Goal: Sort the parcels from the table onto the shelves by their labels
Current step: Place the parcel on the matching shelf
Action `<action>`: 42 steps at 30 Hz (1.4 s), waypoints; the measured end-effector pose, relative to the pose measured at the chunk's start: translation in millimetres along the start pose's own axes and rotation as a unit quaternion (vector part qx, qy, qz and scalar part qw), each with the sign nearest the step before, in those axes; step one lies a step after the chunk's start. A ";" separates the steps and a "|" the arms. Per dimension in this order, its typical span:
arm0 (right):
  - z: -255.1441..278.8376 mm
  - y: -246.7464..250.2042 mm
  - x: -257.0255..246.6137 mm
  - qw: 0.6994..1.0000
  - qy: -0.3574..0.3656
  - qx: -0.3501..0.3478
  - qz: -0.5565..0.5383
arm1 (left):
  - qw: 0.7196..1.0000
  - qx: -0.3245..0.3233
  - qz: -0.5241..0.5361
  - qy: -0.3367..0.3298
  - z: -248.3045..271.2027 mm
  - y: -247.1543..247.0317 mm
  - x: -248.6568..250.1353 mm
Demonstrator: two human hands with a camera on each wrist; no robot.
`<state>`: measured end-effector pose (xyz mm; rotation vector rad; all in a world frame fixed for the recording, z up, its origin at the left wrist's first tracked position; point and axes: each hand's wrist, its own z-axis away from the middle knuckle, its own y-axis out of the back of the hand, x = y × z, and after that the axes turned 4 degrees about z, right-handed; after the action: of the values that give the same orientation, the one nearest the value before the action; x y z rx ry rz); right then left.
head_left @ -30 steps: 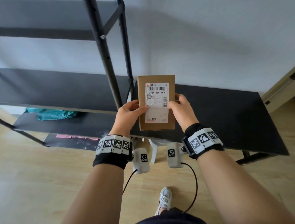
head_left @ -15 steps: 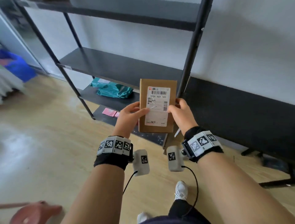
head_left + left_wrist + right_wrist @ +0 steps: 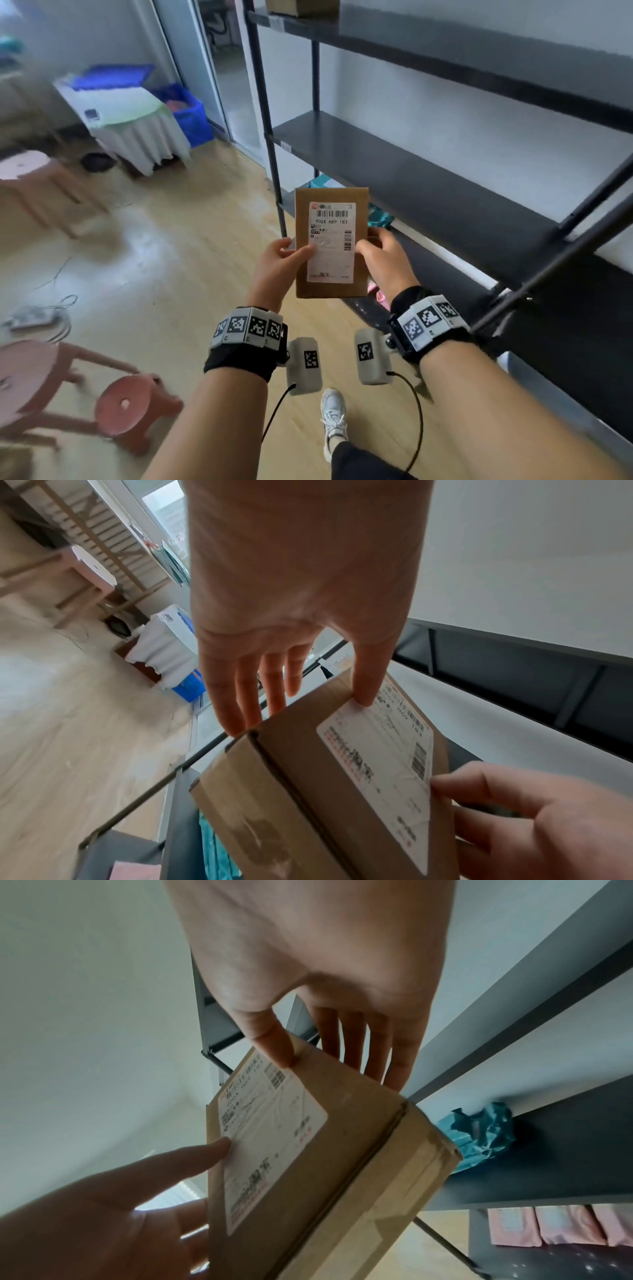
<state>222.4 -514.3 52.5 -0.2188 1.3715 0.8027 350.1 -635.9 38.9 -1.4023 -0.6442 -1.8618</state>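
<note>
A flat brown cardboard parcel (image 3: pixel 331 243) with a white shipping label (image 3: pixel 331 241) is held upright in front of me by both hands. My left hand (image 3: pixel 279 263) grips its left edge, thumb on the label and fingers behind. My right hand (image 3: pixel 383 260) grips its right edge the same way. In the left wrist view the parcel (image 3: pixel 308 791) lies under my left hand (image 3: pixel 291 691), and in the right wrist view the parcel (image 3: pixel 308 1164) lies under my right hand (image 3: pixel 325 1047). The black shelf unit (image 3: pixel 428 192) stands just to the right.
Teal bags (image 3: pixel 378 216) lie on a lower shelf and pink packets (image 3: pixel 548 1226) on the bottom one. A brown box (image 3: pixel 301 7) sits on the top shelf. Pink stools (image 3: pixel 126 407) stand at the lower left, blue crates (image 3: pixel 185 109) and a covered table at the back left.
My view has swung left from the black table to the shelf unit and the room. The parcel stays in both hands in the same grip.
</note>
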 end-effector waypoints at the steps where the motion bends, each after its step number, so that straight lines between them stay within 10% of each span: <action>1: -16.8 -8.0 -5.1 1.000 0.003 -0.007 0.002 | 1.000 0.017 -0.004 0.000 -15.3 5.2 3.4; 23: -317.9 -150.9 -99.5 0.994 0.000 -0.091 0.053 | 0.993 0.099 0.004 0.061 -318.3 90.0 71.8; 42: -469.5 -245.3 -143.9 0.984 -0.134 0.107 0.053 | 0.959 -0.193 -0.186 0.094 -573.7 130.4 152.5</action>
<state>8.6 -1017.6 4.8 0.1281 1.2094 0.7361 80.3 -1180.1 16.7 -1.3835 -0.4886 -2.4931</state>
